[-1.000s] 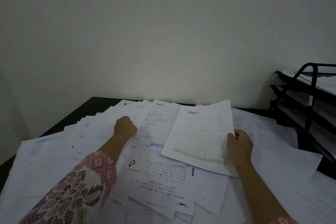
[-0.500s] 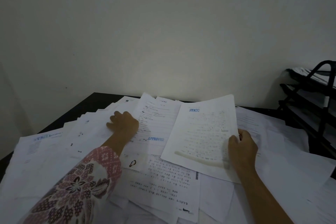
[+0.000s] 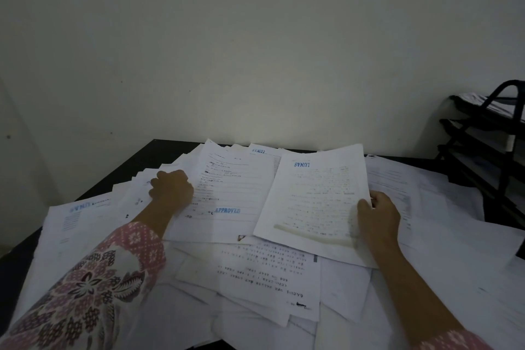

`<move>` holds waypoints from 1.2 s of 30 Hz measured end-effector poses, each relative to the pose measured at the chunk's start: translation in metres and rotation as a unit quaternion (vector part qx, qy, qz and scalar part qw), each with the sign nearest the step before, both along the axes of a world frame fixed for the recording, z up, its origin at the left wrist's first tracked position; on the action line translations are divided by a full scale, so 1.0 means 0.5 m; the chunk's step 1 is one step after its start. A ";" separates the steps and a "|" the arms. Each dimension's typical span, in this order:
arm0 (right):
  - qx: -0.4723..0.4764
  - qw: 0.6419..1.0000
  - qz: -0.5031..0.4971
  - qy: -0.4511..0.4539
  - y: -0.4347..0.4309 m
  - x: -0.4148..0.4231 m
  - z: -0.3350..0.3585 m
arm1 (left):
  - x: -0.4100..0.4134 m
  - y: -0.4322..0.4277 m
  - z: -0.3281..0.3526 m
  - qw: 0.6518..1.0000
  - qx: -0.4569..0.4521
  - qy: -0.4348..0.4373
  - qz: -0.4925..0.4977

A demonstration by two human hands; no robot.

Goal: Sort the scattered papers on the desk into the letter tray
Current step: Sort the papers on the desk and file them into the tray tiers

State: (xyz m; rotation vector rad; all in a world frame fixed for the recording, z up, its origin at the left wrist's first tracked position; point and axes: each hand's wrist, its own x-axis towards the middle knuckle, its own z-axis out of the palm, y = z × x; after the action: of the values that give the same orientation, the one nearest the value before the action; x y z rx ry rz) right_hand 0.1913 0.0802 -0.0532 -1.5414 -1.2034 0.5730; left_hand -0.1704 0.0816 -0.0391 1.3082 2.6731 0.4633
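Observation:
Loose white papers (image 3: pixel 264 278) cover most of the black desk (image 3: pixel 136 162). My right hand (image 3: pixel 379 214) grips the right edge of a sheet stamped LUNAS (image 3: pixel 315 196), lifted slightly above the pile. My left hand (image 3: pixel 172 189) has its fingers curled on the left edge of a sheet stamped APPROVED (image 3: pixel 233 190). The black tiered letter tray (image 3: pixel 483 148) stands at the far right, partly cut off by the frame, with papers on its shelves.
A plain pale wall rises right behind the desk. Another LUNAS-stamped sheet (image 3: pixel 79 216) lies at the left edge of the pile. Bare black desk shows only at the back left corner and near the tray.
My left hand slid a little left and up along the APPROVED sheet's edge, lifting it. The view turned left, so the tray sits further right in the frame. My right hand keeps the LUNAS sheet.

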 end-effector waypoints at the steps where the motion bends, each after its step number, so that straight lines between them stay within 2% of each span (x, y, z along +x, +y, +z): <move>1: 0.000 1.000 0.001 0.004 -0.001 0.002 0.001 | -0.005 -0.001 -0.005 0.999 0.043 -0.005 -0.023; 4: -0.001 1.000 0.004 0.025 -0.002 0.004 0.001 | 0.003 -0.009 -0.002 0.984 0.146 -0.035 -0.095; 7: -0.007 0.999 0.007 0.047 -0.004 0.006 0.001 | 0.042 -0.017 0.017 0.961 0.189 -0.112 -0.168; 11: -0.005 1.000 0.020 0.022 -0.006 0.003 0.001 | 0.113 -0.022 0.032 0.941 0.175 -0.242 -0.158; 14: 0.003 0.999 0.032 0.008 -0.005 0.000 0.001 | 0.161 -0.011 0.033 0.937 0.149 -0.273 -0.159; 18: 0.007 0.999 0.043 -0.012 0.000 -0.001 -0.006 | 0.209 0.002 0.034 0.915 0.129 -0.345 -0.164; 21: 0.008 0.998 0.045 -0.036 0.000 -0.004 -0.008 | 0.237 0.001 0.035 0.906 0.095 -0.360 -0.202; 24: 0.003 0.996 0.042 -0.074 0.001 -0.004 -0.008 | 0.256 0.004 0.028 0.907 0.058 -0.328 -0.257; 26: 0.000 0.993 0.041 -0.110 0.008 0.001 -0.012 | 0.261 0.007 0.026 0.906 0.080 -0.317 -0.270; 28: -0.002 0.983 0.021 -0.181 0.013 0.015 -0.016 | 0.264 0.008 0.028 0.892 0.121 -0.344 -0.269; 29: -0.004 0.983 0.017 -0.183 0.014 0.021 -0.016 | 0.264 0.008 0.028 0.881 0.142 -0.363 -0.269; 30: -0.012 0.988 0.025 -0.151 0.012 0.027 -0.009 | 0.264 0.011 0.026 0.870 0.160 -0.382 -0.267; 32: -0.046 0.997 0.061 -0.006 0.004 0.030 0.008 | 0.260 0.013 0.025 0.846 0.190 -0.425 -0.260; 34: -0.092 0.983 0.111 0.110 -0.002 0.031 0.023 | 0.256 0.019 0.026 0.824 0.208 -0.465 -0.248; 36: -0.126 0.964 0.167 0.165 -0.003 0.032 0.030 | 0.253 0.026 0.027 0.814 0.209 -0.490 -0.232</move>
State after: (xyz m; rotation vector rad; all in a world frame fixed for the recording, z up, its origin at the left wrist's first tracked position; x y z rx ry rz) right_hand 0.2072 0.0786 -0.0382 -1.3821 -1.1673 1.1986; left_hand -0.0441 0.0947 -0.0254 1.2384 1.3876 1.2656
